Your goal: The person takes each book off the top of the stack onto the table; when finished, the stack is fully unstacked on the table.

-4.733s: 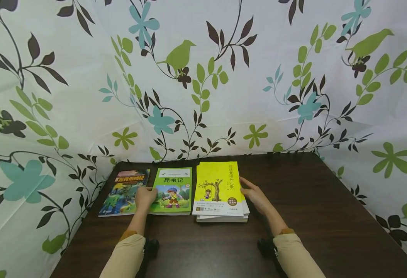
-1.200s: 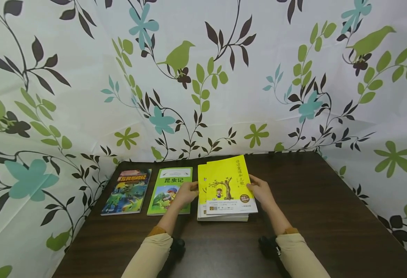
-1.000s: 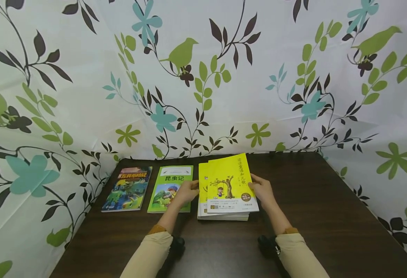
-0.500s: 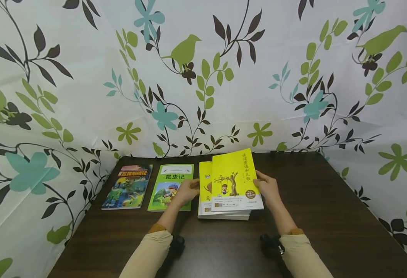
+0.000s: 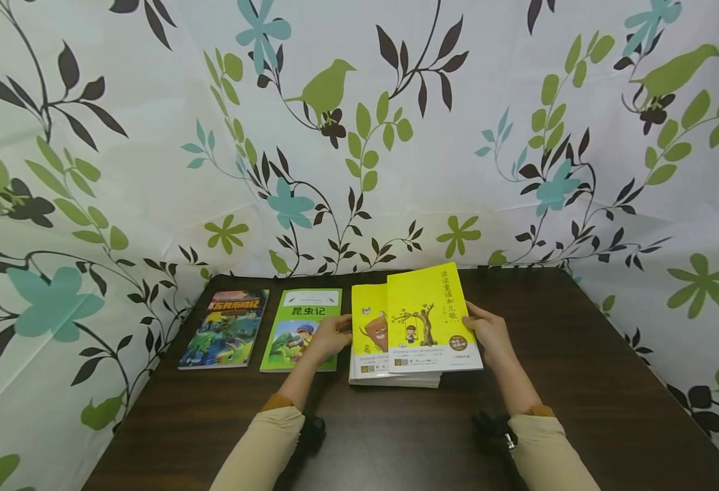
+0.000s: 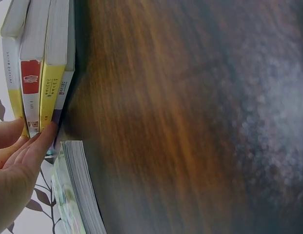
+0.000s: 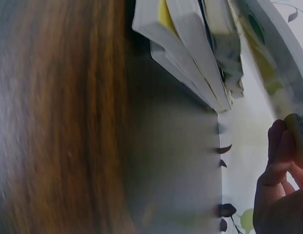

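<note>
My right hand (image 5: 493,339) pinches a yellow children's book (image 5: 427,300) by its right edge. A child on a tree swing is printed on its cover. In the right wrist view the fingers (image 7: 278,141) bend round the book's edge, which is lifted clear of the pile. Below it lies a stack of books, topped by another yellow book (image 5: 368,320) with a brown cartoon figure, partly covered by the held one. My left hand (image 5: 330,337) rests at the stack's left side. In the left wrist view, its extended fingers (image 6: 41,141) touch the book spines (image 6: 51,92).
Left of the stack lies a green book (image 5: 313,298), its lower right partly behind the left hand. Farther left is a dark, colourful book (image 5: 224,331). All rest on a dark wooden table (image 5: 359,436), backed by a leaf-and-bird patterned cloth (image 5: 359,170).
The left hand has come from the green book's left edge to the stack. The right hand has drawn the top yellow book up and rightward, uncovering more of the yellow book beneath.
</note>
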`<state>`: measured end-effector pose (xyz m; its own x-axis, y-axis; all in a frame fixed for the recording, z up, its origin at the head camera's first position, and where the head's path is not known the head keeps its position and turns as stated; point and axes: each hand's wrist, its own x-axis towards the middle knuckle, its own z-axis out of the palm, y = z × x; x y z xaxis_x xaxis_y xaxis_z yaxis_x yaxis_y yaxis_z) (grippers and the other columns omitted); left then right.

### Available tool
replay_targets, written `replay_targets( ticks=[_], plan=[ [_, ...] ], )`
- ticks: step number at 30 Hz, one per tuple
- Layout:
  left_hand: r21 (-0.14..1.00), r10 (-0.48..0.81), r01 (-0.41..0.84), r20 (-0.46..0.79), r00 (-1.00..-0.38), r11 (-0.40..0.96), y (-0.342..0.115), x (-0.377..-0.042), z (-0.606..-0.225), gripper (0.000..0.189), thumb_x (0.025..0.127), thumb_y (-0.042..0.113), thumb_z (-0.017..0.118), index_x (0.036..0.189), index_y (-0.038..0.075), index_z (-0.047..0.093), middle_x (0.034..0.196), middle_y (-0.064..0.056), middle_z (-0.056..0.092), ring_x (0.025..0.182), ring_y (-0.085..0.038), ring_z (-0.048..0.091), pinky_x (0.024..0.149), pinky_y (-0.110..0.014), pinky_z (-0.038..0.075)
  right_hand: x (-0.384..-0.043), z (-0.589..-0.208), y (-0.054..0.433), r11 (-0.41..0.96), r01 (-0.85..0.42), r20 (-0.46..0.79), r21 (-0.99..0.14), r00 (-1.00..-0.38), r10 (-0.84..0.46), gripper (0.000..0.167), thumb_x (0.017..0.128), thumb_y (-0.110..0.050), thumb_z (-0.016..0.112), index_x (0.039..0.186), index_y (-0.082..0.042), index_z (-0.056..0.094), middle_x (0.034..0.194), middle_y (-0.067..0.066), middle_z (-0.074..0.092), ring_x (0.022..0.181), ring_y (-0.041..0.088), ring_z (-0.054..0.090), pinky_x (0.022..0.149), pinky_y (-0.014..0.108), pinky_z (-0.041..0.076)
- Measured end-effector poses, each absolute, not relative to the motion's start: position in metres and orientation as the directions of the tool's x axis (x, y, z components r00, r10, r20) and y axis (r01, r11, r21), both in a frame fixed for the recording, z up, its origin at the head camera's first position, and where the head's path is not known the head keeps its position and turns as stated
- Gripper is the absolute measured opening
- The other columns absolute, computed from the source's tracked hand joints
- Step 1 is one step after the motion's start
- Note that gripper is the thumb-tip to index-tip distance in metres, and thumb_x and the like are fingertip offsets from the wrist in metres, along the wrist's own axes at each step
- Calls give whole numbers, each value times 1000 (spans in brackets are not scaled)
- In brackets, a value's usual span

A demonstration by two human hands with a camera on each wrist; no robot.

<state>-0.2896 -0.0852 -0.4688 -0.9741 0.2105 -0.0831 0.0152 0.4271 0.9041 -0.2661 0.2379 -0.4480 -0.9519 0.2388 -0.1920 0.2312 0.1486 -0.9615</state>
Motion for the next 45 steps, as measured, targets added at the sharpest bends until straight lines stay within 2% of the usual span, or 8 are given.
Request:
replay_targets(
  ticks=[5,8,13,18,22,29,45],
  plan=[
    [920,200,-34,-121,-972,391,-85,-290,-468,60,90,-8,55,148,-4,37,148,-25,43,130,-39,50,90,-41,55,-265,-447,250,118,251,-218,-961,-946,239,53,99,-16,52,151,-16,39,122,19,58,84,16,61,67,26,51],
    [936,208,-62,-141,-968,347,-85,-290,-465,62,91,-10,52,149,-2,35,150,-26,40,127,-38,53,87,-39,57,-262,-447,257,92,267,-239,-959,-942,237,54,100,-17,52,152,-18,37,124,18,55,84,16,61,67,27,52],
    [940,215,-52,-130,-968,337,-85,-292,-462,61,90,-10,53,149,-3,35,149,-27,41,121,-37,58,85,-39,58,-259,-450,270,69,277,-254,-958,-936,243,55,100,-17,50,153,-18,34,123,15,55,83,14,61,67,28,53],
    [940,216,-53,-132,-967,336,-85,-292,-463,61,90,-10,53,149,-3,35,149,-27,40,122,-38,57,85,-40,57,-254,-450,280,72,284,-259,-956,-934,245,55,101,-19,50,153,-18,32,121,13,55,84,13,60,67,27,52],
    [938,213,-63,-142,-967,339,-86,-290,-462,61,90,-10,53,149,-3,35,150,-26,40,124,-38,55,86,-41,57,-252,-450,285,72,299,-273,-951,-928,253,55,102,-20,49,154,-19,32,127,15,52,85,14,60,68,27,52],
    [940,207,-62,-138,-969,336,-87,-290,-461,61,90,-10,53,149,-2,36,149,-26,41,118,-36,60,83,-40,58,-253,-446,290,53,309,-288,-950,-927,241,55,102,-20,48,154,-19,30,135,17,48,85,13,61,68,27,52],
    [939,205,-72,-148,-968,337,-89,-290,-464,62,91,-11,52,149,-1,35,150,-25,40,117,-35,61,82,-39,58,-257,-447,307,52,308,-285,-950,-922,261,56,103,-21,46,155,-19,27,139,19,45,83,13,62,68,28,54]
  ],
)
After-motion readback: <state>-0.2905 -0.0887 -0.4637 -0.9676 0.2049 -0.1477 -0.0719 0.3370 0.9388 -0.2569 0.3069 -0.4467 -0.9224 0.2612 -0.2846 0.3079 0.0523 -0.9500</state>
